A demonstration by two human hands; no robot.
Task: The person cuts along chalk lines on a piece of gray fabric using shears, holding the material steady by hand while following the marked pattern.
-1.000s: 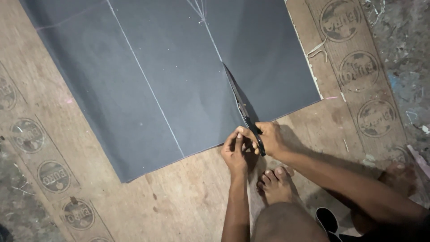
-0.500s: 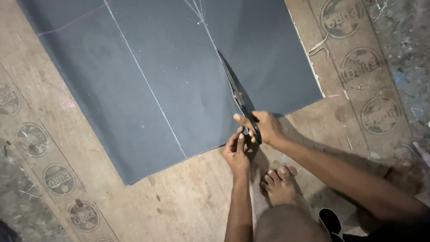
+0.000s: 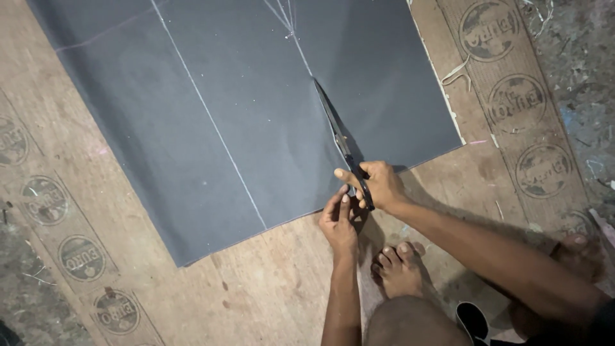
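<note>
Dark cloth (image 3: 211,128) lies on a wooden board (image 3: 269,288) on the floor, chalk lines (image 3: 211,122) across it. Since a second ago the scissors (image 3: 343,144) have advanced up the right chalk line, lengthening the cut. The left hand (image 3: 338,225), fingers flat, presses the cloth's near edge. Just right, the right hand (image 3: 378,186) grips the scissor handles.

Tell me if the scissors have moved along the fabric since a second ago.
Yes. The scissors have advanced up the chalk line, away from the near edge of the dark fabric; the right hand now lies on the cloth, and the cut reaches further in.
</note>
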